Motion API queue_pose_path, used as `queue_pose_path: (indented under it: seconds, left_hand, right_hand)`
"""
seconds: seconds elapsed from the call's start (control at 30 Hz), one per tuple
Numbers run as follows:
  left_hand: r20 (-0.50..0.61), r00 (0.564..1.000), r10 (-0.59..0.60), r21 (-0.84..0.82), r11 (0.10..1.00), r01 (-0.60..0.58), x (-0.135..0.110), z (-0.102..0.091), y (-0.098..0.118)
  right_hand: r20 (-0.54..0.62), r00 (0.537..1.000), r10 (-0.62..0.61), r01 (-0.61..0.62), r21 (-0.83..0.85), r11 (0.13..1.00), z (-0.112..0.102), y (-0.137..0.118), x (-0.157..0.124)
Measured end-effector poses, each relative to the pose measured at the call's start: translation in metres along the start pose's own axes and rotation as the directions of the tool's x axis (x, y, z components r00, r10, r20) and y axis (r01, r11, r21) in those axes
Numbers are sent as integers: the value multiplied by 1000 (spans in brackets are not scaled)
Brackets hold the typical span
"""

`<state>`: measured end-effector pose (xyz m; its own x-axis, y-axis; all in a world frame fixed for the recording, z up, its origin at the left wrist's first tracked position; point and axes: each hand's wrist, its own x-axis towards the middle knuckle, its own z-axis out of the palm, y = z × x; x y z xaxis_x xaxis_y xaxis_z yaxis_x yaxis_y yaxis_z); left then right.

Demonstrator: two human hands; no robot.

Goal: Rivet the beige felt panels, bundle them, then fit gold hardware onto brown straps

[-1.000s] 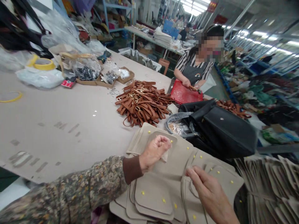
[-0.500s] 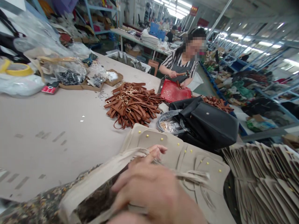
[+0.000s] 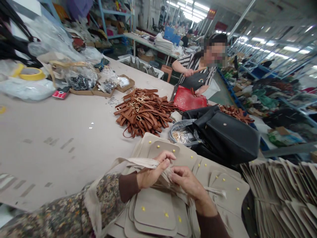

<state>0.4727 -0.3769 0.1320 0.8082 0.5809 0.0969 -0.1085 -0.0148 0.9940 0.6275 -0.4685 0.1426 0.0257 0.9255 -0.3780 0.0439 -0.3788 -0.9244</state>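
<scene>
Pale beige flat pieces with yellow marks point(image 3: 155, 211) lie stacked in front of me. A cream cloth strip point(image 3: 133, 161) runs across the stack; one length drapes over my left forearm and hangs down. My left hand point(image 3: 153, 172) is closed around the strip, thumb up, above the stack. Just to its right my right hand point(image 3: 189, 185) pinches the bunched strip between thumb and fingers. The exact crossing of the strip between the hands is partly hidden. A frayed strip end point(image 3: 218, 192) lies to the right of my right hand.
A heap of brown straps with metal clips point(image 3: 146, 114) and a black bag point(image 3: 230, 132) lie beyond the stack. More bundled beige pieces point(image 3: 279, 198) stand at right. Across the table point(image 3: 69, 122), a co-worker point(image 3: 195, 69) holds a hammer over a red piece point(image 3: 189, 99).
My right hand has moved forward from close to the camera to meet my left hand at the strip. The strip has dropped against my left forearm, uncovering the front pieces.
</scene>
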Motion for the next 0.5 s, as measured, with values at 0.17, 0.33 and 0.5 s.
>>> queue_pose_path:
  seconds: [0.17, 0.33, 0.5]
  left_hand:
    - [-28, 997, -79, 225, 971, 83, 8, -12, 1]
    - [230, 859, -457, 19, 885, 465, 15, -31, -7]
    - [370, 801, -471, -280, 765, 579, 12, -29, -10]
  right_hand:
    - [-321, 878, -356, 143, -534, 833, -10, -18, -13]
    - [-97, 908, -407, 221, -716, 662, 7, -26, -32]
    - [123, 962, -244, 247, -775, 582, 23, -9, -35]
